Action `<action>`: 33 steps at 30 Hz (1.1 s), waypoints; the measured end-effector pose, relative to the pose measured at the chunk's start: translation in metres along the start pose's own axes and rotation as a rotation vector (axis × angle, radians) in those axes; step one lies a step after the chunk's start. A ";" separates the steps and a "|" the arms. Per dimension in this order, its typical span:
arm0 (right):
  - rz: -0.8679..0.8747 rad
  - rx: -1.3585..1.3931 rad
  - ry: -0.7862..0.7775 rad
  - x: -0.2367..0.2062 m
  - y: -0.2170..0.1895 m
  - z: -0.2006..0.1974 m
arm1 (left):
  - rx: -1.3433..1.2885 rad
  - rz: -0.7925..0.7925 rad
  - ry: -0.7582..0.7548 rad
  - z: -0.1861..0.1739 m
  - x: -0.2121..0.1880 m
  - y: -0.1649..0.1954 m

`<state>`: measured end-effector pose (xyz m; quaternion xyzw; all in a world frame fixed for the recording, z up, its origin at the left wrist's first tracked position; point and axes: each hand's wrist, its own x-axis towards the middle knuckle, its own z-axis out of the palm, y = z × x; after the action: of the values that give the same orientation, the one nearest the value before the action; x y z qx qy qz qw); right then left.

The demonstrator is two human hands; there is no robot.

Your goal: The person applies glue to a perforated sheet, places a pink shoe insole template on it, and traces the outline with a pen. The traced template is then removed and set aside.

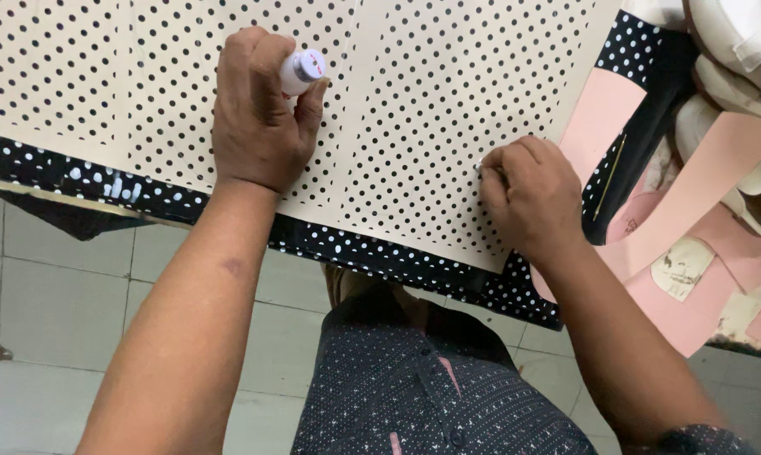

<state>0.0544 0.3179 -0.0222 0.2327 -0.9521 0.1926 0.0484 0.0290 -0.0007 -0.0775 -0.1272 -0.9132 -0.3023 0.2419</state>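
My left hand (258, 114) is closed around a small white bottle (302, 70) with a pink-edged cap, resting on a cream sheet with black dots (414, 101). My right hand (532, 194) is fisted on the same sheet near its right edge, pinching a small pale thing (480, 166) at the fingertips; what it is I cannot tell. Under the cream sheet lies black fabric with white dots (380, 257), showing as a strip along the near edge.
Pink paper pattern pieces (692, 194) lie to the right, with a thin yellow stick (609, 179) on the black fabric there. Pale shoe-like forms (734, 50) are piled at the upper right. Grey floor tiles (77, 320) show below the table edge.
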 end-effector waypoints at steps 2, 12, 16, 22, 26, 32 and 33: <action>0.006 -0.031 -0.007 -0.001 -0.002 0.001 | 0.000 -0.007 -0.012 0.000 0.000 0.000; 0.177 0.133 -0.007 0.002 0.003 -0.016 | -0.035 -0.021 0.004 -0.002 0.000 -0.001; 0.064 0.108 -0.049 -0.008 -0.007 -0.008 | -0.036 -0.014 0.008 0.000 -0.001 -0.002; 0.017 0.005 0.065 -0.007 -0.007 0.004 | -0.004 -0.007 0.006 0.000 -0.005 -0.001; 0.111 0.081 0.046 -0.011 -0.007 -0.005 | -0.011 0.005 0.010 0.001 -0.004 -0.003; -0.030 0.041 -0.039 -0.012 -0.012 -0.002 | 0.004 0.009 0.010 0.001 -0.005 -0.003; -0.044 0.003 -0.025 -0.013 -0.013 -0.001 | 0.006 0.003 0.006 0.001 -0.006 -0.003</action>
<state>0.0715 0.3131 -0.0192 0.2562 -0.9469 0.1900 0.0406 0.0322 -0.0029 -0.0828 -0.1268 -0.9131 -0.2996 0.2456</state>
